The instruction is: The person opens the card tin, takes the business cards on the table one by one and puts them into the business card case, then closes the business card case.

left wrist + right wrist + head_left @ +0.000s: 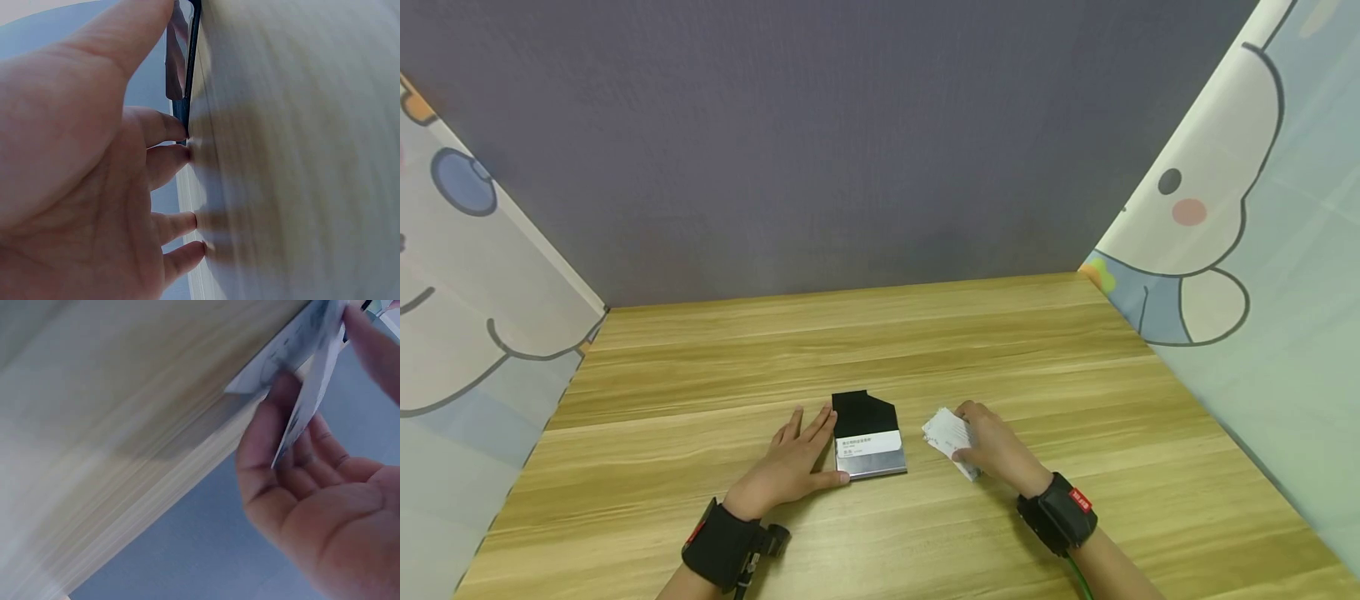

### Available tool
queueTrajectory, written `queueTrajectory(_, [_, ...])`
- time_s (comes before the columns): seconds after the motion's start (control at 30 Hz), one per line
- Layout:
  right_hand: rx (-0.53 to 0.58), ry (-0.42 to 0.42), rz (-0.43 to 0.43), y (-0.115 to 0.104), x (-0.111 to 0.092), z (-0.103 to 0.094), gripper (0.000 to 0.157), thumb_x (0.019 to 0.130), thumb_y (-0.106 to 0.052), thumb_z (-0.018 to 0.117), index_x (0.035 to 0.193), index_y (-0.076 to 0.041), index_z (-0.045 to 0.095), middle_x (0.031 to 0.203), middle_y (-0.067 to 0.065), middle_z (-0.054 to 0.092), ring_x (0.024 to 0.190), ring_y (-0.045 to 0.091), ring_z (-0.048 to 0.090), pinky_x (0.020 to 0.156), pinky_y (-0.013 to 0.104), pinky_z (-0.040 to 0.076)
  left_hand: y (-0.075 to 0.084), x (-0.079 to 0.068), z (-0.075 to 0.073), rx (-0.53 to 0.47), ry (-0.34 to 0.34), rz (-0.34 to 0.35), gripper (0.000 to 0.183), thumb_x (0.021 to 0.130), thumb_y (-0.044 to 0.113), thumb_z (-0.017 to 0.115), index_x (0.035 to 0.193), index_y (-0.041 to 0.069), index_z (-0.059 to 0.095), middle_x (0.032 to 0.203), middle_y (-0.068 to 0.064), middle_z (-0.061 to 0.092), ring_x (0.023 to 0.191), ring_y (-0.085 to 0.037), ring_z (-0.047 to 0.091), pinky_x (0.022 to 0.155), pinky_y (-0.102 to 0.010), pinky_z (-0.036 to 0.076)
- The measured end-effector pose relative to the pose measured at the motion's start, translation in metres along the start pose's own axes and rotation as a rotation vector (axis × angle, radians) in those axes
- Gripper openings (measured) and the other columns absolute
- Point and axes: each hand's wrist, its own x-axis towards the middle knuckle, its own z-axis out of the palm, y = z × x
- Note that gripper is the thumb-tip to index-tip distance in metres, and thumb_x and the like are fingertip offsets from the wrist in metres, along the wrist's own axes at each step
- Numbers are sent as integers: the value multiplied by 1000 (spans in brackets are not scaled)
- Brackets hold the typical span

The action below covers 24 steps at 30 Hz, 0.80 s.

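Observation:
A business card case lies on the table with its black lid folded back and silver body toward me. A white printed card lies across the case between lid and body. My left hand rests beside the case's left side, fingers spread and thumb at its near left corner. In the left wrist view, the fingertips meet the tabletop close by the case's shiny edge. Right of the case, my right hand pinches some white business cards. In the right wrist view, another card lies beneath, on the table.
The wooden table meets a grey upright panel at the back. Cartoon-printed sheets hang along both sides. Each wrist wears a black strap, with a cable running from it.

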Motion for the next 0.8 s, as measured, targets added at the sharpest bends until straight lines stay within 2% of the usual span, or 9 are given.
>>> queueTrajectory(0.13, [32, 13, -22, -1, 0, 0, 38, 75, 5, 67, 111, 1, 55, 109, 23, 60, 91, 27, 59, 69, 40, 53, 0, 0, 0, -1, -3, -2, 88, 81, 53, 57, 144, 3, 22, 152, -15, 18, 133, -49, 2, 103, -67, 17])
queueTrajectory(0.3, [34, 61, -80, 1, 1, 1, 33, 80, 11, 58, 110, -2, 57, 102, 20, 63, 81, 22, 61, 63, 36, 53, 0, 0, -1, -5, -5, -1, 87, 81, 52, 58, 144, 4, 22, 152, -16, 18, 133, -49, 2, 103, -67, 17])
queueTrajectory(0.43, [51, 97, -111, 2, 3, 0, 32, 80, 13, 56, 109, -2, 58, 92, 16, 65, 71, 16, 58, 59, 33, 50, 0, 0, -1, -7, -2, 0, 87, 81, 52, 58, 144, 3, 22, 152, -16, 18, 133, -49, 2, 103, -67, 17])
queueTrajectory(0.6, [71, 117, -121, 0, 5, -2, 31, 81, 12, 55, 108, -3, 58, 85, 10, 62, 60, 11, 48, 53, 28, 43, 1, 0, -1, -11, -1, -1, 87, 81, 52, 58, 144, 3, 22, 152, -16, 18, 133, -49, 2, 103, -67, 17])
queueTrajectory(0.8, [61, 134, -145, -5, 7, -2, 28, 81, 10, 57, 105, -4, 61, 88, 11, 64, 61, 11, 48, 54, 29, 44, 1, 0, -2, -10, -2, 0, 87, 81, 52, 58, 144, 3, 23, 152, -16, 18, 133, -49, 1, 103, -67, 16])
